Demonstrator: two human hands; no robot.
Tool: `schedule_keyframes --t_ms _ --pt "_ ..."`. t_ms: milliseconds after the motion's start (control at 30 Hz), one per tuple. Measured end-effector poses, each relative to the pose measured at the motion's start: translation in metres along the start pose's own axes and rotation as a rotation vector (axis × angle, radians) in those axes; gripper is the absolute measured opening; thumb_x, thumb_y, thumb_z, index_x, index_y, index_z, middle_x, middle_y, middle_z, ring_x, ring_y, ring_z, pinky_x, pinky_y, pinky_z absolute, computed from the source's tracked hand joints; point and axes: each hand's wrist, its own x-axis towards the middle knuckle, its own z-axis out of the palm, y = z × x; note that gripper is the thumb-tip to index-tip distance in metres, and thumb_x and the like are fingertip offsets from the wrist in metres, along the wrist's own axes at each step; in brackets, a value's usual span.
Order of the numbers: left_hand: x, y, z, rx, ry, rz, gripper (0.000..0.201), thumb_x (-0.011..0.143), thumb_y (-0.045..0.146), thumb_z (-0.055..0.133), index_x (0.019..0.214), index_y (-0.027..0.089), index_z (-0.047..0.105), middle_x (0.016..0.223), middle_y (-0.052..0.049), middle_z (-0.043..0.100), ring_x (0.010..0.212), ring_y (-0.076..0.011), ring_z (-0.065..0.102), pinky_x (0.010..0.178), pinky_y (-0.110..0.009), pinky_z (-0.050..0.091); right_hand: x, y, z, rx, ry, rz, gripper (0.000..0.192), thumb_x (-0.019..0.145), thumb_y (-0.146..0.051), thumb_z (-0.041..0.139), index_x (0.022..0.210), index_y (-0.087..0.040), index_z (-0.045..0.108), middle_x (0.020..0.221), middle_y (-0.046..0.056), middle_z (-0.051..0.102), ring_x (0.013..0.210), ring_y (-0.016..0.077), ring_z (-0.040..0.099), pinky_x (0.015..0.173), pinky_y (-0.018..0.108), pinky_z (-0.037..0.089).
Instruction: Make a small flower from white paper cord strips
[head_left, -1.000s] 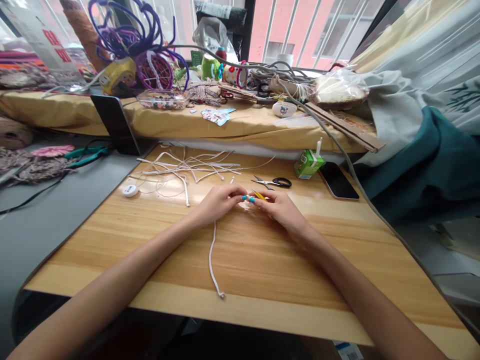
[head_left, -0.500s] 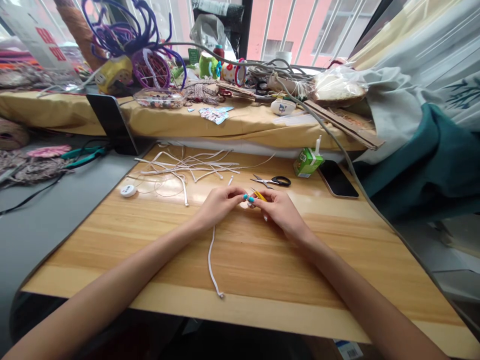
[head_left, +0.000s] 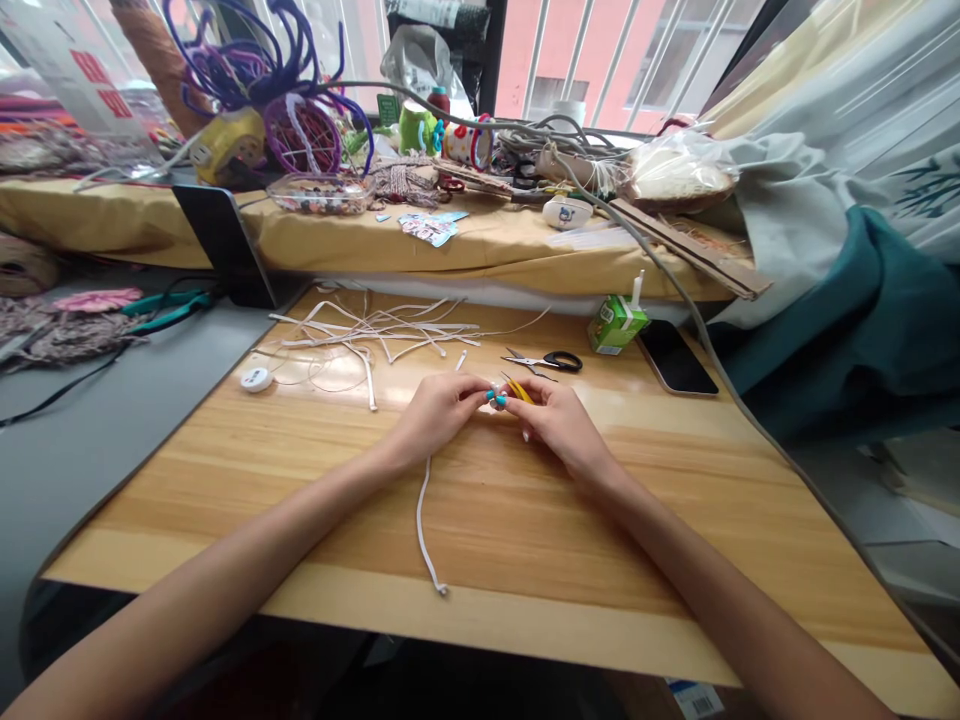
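My left hand (head_left: 441, 408) is closed in a pinch on a small white looped bit of cord (head_left: 495, 400), mostly covered by the fingertips. My right hand (head_left: 559, 418) pinches the same bit from the other side, thumb close to the left thumb. Tucked in the right hand's fingers is a small yellow pointed tool (head_left: 519, 390), its thin tip towards the upper left; its exact kind is unclear. A white cord (head_left: 421, 520) runs down the table from beneath the left hand to a knotted end. Black-handled scissors (head_left: 551, 361) lie just beyond the hands.
White cords (head_left: 375, 330) lie tangled at the back left, near a round white tape measure-like case (head_left: 256, 380). A green drink carton (head_left: 616, 325) and a phone (head_left: 676, 358) are at the back right. A dark tablet (head_left: 225, 245) leans against the cluttered ledge (head_left: 337, 240).
Both hands stay in nearly the same place. The fingertips and the white bit between them have shifted slightly, and the right fingers have turned a little.
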Motion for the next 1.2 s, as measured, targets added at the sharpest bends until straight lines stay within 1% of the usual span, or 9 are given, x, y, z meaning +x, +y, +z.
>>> schedule_keyframes --t_ms 200,300,400,500,700,900,1000,1100,1200 --pt "-0.003 -0.005 0.001 0.29 -0.02 0.182 0.024 0.08 0.015 0.042 0.078 0.015 0.066 0.077 -0.007 0.063 0.072 -0.0153 0.056 0.067 -0.024 0.041 -0.003 0.0 0.002 -0.096 -0.037 0.013 0.022 0.071 -0.032 0.051 0.081 -0.014 0.061 0.052 -0.004 0.05 0.04 0.006 0.04 0.04 0.019 0.029" --pt "-0.005 -0.004 0.001 0.424 -0.031 0.263 0.026 0.081 0.015 0.04 0.079 0.015 0.065 0.075 -0.008 0.06 0.072 -0.0157 0.054 0.067 -0.024 0.041 -0.005 -0.003 0.003 -0.158 -0.061 0.007 0.021 0.073 -0.031 0.049 0.074 -0.014 0.062 0.043 -0.005 0.043 0.039 0.006 0.039 0.04 0.018 0.027" --pt "-0.006 -0.003 0.0 0.479 -0.032 0.318 0.025 0.081 0.013 0.039 0.08 0.013 0.065 0.072 -0.008 0.059 0.07 -0.0162 0.053 0.065 -0.025 0.042 -0.005 -0.004 0.003 -0.174 -0.064 -0.001 0.019 0.073 -0.029 0.049 0.069 -0.014 0.06 0.041 -0.006 0.042 0.039 0.0054 0.038 0.04 0.018 0.026" --pt "-0.006 -0.003 0.0 0.403 -0.006 0.293 0.024 0.08 0.013 0.041 0.076 0.013 0.065 0.073 -0.008 0.06 0.069 -0.0156 0.054 0.064 -0.025 0.042 -0.004 -0.003 0.002 -0.115 -0.072 0.031 0.019 0.071 -0.03 0.051 0.067 -0.013 0.059 0.039 -0.006 0.041 0.037 0.0046 0.036 0.039 0.018 0.023" --pt "-0.004 0.002 0.0 0.124 0.011 0.095 0.023 0.076 0.01 0.045 0.075 0.016 0.067 0.077 -0.005 0.066 0.069 -0.0129 0.059 0.065 -0.021 0.043 0.001 -0.002 0.002 0.077 -0.077 0.185 0.019 0.064 -0.031 0.057 0.063 -0.012 0.059 0.037 -0.005 0.043 0.033 0.0033 0.03 0.036 0.018 0.018" --pt "-0.005 0.005 -0.001 -0.056 0.002 -0.057 0.022 0.075 0.012 0.046 0.077 0.016 0.068 0.08 -0.002 0.068 0.074 -0.014 0.06 0.066 -0.02 0.043 0.0 -0.009 0.002 0.14 -0.061 0.231 0.02 0.06 -0.029 0.06 0.067 -0.011 0.061 0.04 -0.004 0.048 0.033 0.0029 0.031 0.035 0.018 0.017" --pt "-0.005 0.005 0.002 -0.036 0.017 -0.045 0.022 0.076 0.013 0.046 0.077 0.016 0.068 0.078 -0.002 0.068 0.073 -0.0139 0.06 0.065 -0.021 0.043 -0.001 -0.009 0.002 0.13 -0.068 0.224 0.02 0.061 -0.03 0.06 0.066 -0.011 0.062 0.038 -0.005 0.046 0.032 0.0027 0.03 0.035 0.018 0.018" --pt "-0.007 0.005 0.005 0.112 0.062 0.058 0.022 0.076 0.012 0.045 0.075 0.014 0.067 0.077 -0.006 0.065 0.069 -0.0143 0.058 0.064 -0.023 0.042 -0.001 -0.007 0.002 0.105 -0.085 0.215 0.019 0.062 -0.03 0.059 0.063 -0.011 0.062 0.033 -0.006 0.042 0.031 0.0027 0.029 0.035 0.018 0.018" --pt "-0.009 0.006 0.007 0.181 0.087 0.111 0.022 0.076 0.012 0.045 0.074 0.013 0.067 0.075 -0.007 0.064 0.067 -0.0144 0.056 0.063 -0.023 0.041 -0.001 -0.007 0.002 0.11 -0.084 0.219 0.018 0.061 -0.028 0.059 0.063 -0.01 0.062 0.041 -0.003 0.051 0.031 0.0021 0.031 0.035 0.018 0.018"
